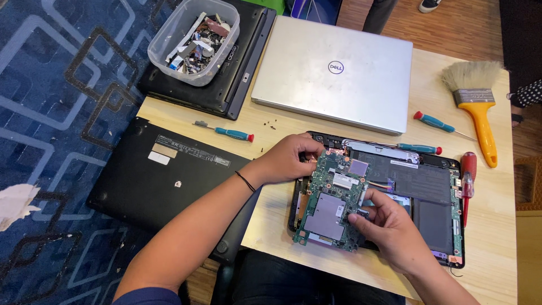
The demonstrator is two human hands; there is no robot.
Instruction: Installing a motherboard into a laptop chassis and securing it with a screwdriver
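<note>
**Both hands on a green motherboard**

The left hand point(291, 158) curls its fingers over the top-left corner of the green motherboard point(333, 200); the right hand point(389, 226) pinches its lower-right edge. The board lies tilted over the opened black laptop base point(435, 220). Beyond the board, a closed silver laptop point(333, 73) sits on the light wooden table point(491, 226); left of it, blue patterned carpet point(51, 113).

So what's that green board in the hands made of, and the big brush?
The green board looks like stiff glossy circuit board, probably fibreglass, with dull grey metal plates on it. The brush seems to have a shiny yellow plastic handle, a silvery metal band and pale, fluffy bristles; whether they are real hair is unclear. The left hand and right hand hold the board.
</note>
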